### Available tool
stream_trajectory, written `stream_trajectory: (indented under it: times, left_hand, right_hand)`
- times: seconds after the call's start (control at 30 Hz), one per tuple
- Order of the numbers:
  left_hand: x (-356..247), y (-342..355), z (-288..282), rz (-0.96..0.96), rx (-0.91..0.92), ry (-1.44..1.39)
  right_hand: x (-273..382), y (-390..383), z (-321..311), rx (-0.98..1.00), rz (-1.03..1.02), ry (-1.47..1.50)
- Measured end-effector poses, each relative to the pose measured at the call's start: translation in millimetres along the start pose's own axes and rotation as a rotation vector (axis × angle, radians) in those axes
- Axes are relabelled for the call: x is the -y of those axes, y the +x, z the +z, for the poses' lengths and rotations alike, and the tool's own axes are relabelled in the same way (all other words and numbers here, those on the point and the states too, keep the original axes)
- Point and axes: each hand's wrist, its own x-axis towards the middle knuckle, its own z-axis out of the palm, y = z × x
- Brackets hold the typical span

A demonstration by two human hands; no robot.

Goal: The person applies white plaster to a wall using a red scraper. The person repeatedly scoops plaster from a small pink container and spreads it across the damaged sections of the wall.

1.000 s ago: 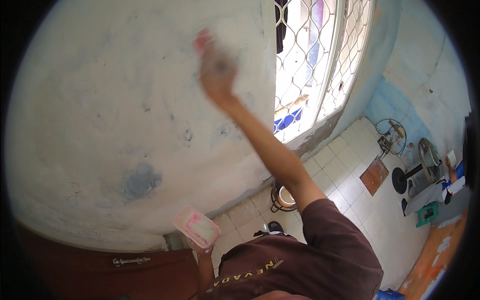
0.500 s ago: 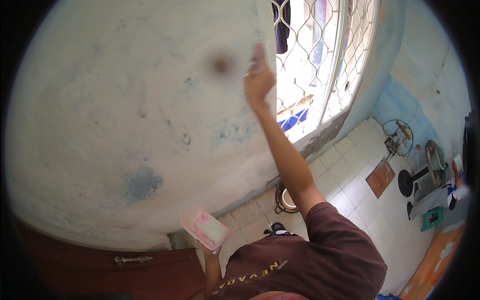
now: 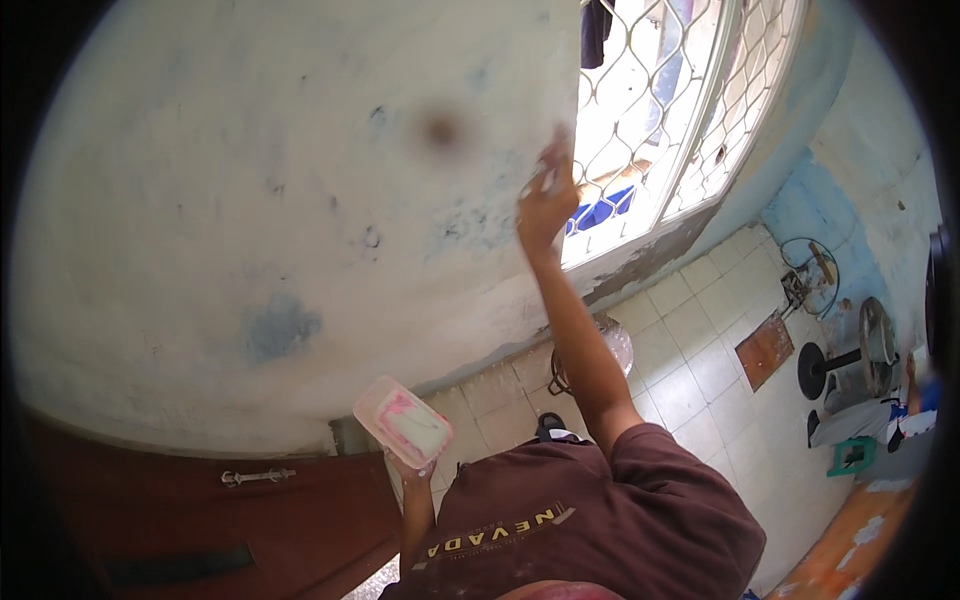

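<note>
My left hand (image 3: pixel 414 470) holds a shallow pale pink plastic tub (image 3: pixel 368 402), tilted toward me. Inside lies a whitish paste (image 3: pixel 418 430) with pink streaks at the sides. My right arm is stretched up and forward. At the wall's edge beside the window, my right hand (image 3: pixel 546 212) is closed on a small pinkish tool (image 3: pixel 557 150). Motion blurs that tool, and its kind cannot be made out. The wall (image 3: pixel 200 200) is off-white with grey-blue patches and small pits.
A window with a white metal grille (image 3: pixel 655 75) is at the upper right. Behind my right forearm, a round vessel (image 3: pixel 615 345) stands on the tiled floor. Farther right are a brown board (image 3: pixel 765 352), a fan (image 3: pixel 876 345), a green stool (image 3: pixel 853 456) and another person (image 3: pixel 860 425). A reddish-brown door (image 3: pixel 150 500) lies lower left.
My right hand with the tool has come down along the wall edge by the window. The view has shifted slightly. The tub stays in my left hand.
</note>
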Motion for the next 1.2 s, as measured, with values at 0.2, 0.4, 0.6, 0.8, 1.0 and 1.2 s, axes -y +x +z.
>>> stream_trajectory:
  times: [0.2, 0.4, 0.6, 0.8, 1.0, 1.2]
  left_hand:
    - [2, -1, 1, 0.032, -0.052, -0.073]
    - [-1, 4, 37, 0.034, 0.004, -0.091]
    - [3, 1, 3, 0.051, -0.052, -0.161]
    - [17, 1, 2, 0.063, -0.015, -0.166]
    - [23, 1, 28, 0.097, -0.049, -0.269]
    - [39, -10, 13, 0.079, -0.054, -0.252]
  right_hand:
    - [44, -25, 82, 0.027, -0.227, -0.04]
    - [101, -127, 66, 0.878, -0.233, 0.289]
    - [-11, -59, -2, 0.185, 0.067, 0.168]
    - [-25, -46, 19, 0.195, 0.219, -0.02]
    - [54, -192, 40, 0.809, -0.118, 0.206]
    - [-19, -196, -35, 0.654, 0.218, 0.352]
